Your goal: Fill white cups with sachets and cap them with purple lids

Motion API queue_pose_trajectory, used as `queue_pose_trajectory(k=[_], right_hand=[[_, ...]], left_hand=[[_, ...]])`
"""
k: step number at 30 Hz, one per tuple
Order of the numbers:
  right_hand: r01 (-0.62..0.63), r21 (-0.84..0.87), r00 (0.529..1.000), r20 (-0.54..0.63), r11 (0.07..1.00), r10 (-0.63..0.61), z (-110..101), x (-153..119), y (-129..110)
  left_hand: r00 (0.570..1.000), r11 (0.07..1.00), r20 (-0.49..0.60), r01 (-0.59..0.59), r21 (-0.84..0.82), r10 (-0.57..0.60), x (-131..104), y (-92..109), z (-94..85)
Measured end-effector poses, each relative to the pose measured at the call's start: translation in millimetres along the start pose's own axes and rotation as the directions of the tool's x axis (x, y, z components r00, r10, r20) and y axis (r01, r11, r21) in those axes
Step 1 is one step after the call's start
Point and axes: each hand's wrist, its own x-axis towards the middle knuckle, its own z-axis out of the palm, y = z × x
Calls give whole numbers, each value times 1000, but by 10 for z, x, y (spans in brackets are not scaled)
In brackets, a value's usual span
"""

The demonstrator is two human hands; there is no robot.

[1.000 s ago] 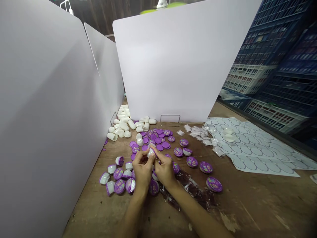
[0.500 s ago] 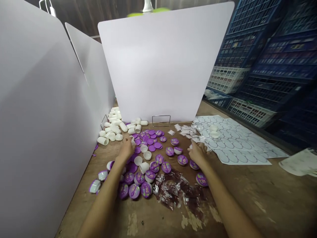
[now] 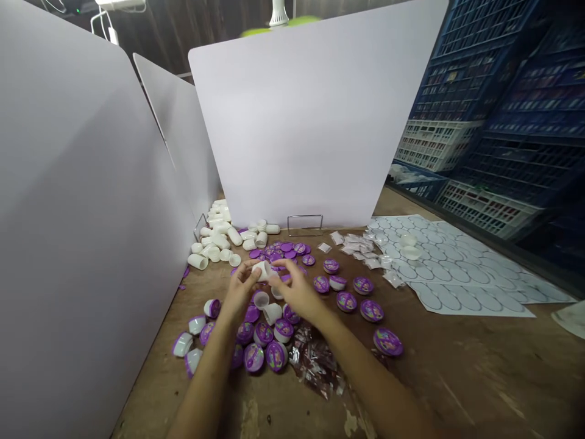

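My left hand (image 3: 242, 285) is closed around a small white cup (image 3: 261, 271) above the middle of the table. Close at its right, my right hand (image 3: 295, 286) has its fingers bent towards the cup; something whitish shows at its fingertips, too small to make out. Purple round lids (image 3: 287, 247) lie just behind the hands. In front of them are loose white cups (image 3: 272, 313) and several cups with printed purple lids (image 3: 254, 357). Dark shiny sachets (image 3: 315, 360) are heaped by my right forearm.
White cups (image 3: 221, 240) are piled at the back left beside white panels (image 3: 301, 134). Small white packets (image 3: 359, 245) and sheets printed with circles (image 3: 461, 292) lie on the right. Stacked crates (image 3: 439, 143) stand beyond the table.
My left hand has moved slightly right with a white cup. My right hand has come from the white packets on the right to the cup. The view has shifted a little.
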Motion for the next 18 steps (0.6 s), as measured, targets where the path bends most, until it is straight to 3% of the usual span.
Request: queue_pose_trajectory(k=[4, 8, 11, 15, 17, 18], right_hand=[[81, 151, 996, 12, 985, -84, 544, 100, -210], [172, 219, 985, -30, 961, -169, 762, 128, -198], [199, 230, 980, -40, 953, -195, 865, 160, -164], [229, -24, 973, 30, 973, -228, 938, 301, -68], [154, -258, 986, 107, 954, -130, 874, 449, -4], [94, -367, 992, 115, 926, -55, 791, 544, 33]], left_hand=[[993, 978, -96, 41, -207, -62, -193, -5, -56], [977, 959, -193, 34, -280, -91, -233, 36, -295], [958, 969, -283, -26, -246, -46, -236, 88, -435], [870, 966, -479, -209, -151, 113, -195, 161, -563], [838, 965, -533, -220, -142, 113, -170, 175, -580], [842, 968, -533, -196, -156, 85, -166, 172, -572]])
